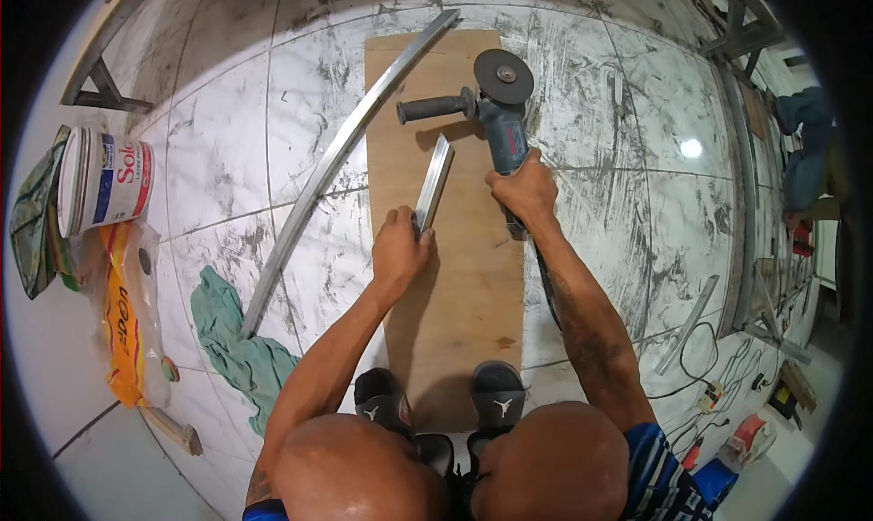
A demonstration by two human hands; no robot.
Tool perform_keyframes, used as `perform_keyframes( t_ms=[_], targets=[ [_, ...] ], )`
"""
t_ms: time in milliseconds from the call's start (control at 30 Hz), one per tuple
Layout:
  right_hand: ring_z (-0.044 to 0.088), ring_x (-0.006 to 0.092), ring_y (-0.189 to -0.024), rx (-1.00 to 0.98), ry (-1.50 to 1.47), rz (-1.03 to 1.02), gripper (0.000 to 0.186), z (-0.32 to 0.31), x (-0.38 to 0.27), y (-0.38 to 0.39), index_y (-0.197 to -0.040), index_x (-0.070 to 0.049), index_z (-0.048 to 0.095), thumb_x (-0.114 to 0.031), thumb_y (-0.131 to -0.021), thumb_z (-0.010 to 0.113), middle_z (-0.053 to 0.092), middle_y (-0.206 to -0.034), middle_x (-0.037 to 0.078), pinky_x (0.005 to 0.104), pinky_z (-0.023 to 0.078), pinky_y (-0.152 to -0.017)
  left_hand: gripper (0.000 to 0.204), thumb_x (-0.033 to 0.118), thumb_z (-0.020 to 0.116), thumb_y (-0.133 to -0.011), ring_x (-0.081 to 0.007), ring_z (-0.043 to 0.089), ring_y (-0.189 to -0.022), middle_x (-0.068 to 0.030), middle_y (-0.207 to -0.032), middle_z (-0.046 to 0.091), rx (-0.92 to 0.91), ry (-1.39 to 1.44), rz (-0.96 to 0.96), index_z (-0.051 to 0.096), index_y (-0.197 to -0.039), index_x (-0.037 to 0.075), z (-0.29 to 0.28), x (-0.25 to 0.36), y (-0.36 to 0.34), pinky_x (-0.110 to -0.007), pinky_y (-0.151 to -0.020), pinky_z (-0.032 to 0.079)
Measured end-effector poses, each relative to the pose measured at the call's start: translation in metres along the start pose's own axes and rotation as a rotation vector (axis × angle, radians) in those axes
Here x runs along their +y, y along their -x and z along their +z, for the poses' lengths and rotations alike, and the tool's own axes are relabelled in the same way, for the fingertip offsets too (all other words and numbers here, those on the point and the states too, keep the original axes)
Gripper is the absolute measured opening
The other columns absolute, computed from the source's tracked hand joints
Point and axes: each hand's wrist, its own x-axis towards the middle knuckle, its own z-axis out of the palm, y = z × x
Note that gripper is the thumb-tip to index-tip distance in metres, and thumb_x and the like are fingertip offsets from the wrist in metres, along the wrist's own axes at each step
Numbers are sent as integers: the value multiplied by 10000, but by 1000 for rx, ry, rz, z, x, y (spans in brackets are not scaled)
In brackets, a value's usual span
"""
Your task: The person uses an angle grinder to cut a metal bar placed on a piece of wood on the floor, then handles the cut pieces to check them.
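Two bare hands work over a long tan plywood board lying on the marbled white tile floor. The left hand is closed around the near end of a short grey metal channel piece, which lies on the middle of the board and angles up toward its far end. The right hand is wrapped tight around the body of a blue-grey angle grinder with a black side handle and a dark round disc; the grinder sits over the board's far right part, its disc near the far edge, just beside the short piece's far tip but apart from it. A long curved grey metal strip crosses the board's far left corner and runs down onto the floor. The person's black sandals rest on the board's near edge. Left of the board lie a crumpled green cloth, a white plastic bucket and a yellow plastic bag.
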Motion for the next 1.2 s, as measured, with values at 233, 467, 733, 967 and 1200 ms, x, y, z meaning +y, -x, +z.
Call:
perform_keyframes(
  t_ms=[233,467,733,967,1200],
  targets=[
    [687,415,-927,63,55,12,648,26,-10,3,-1139,78,491,-322,-698,746,670,-1001,284,474,548,-849,332,224,749,-815,-319,639,-765,-174,-854,632,-77,78,-43,590,-988,-10,-44,-32,22,-414,-671,502],
    [684,406,-931,127,153,10,661,42,-17,7,-1152,77,457,-328,-720,751,640,-1034,276,461,558,-831,389,187,801,-794,-166,573,-687,-111,-836,643,-80,410,-105,620,-1071,-18,-87,-58,38,-313,-618,474],
    [624,424,-1021,176,139,-12,683,56,-20,12,-1160,106,450,-362,-760,745,569,-1117,292,487,530,-878,381,131,783,-828,-116,582,-842,-35,-899,640,-214,742,-76,624,-1137,-27,-132,-74,24,-274,-783,493],
    [567,458,-1109,97,118,67,789,37,-26,26,-1187,109,497,-468,-716,755,543,-1184,311,504,497,-932,445,155,778,-838,-114,602,-884,-47,-935,651,-325,823,48,614,-1197,-53,-168,-63,-14,-282,-825,498],
    [622,273,-1060,-321,-959,19,601,-40,-77,72,-1282,51,510,-430,-940,624,617,-1168,192,375,549,-858,468,205,805,-816,-113,553,-828,-41,-876,639,-362,732,243,626,-1161,-55,-178,6,-66,-279,-775,482]
  ],
)
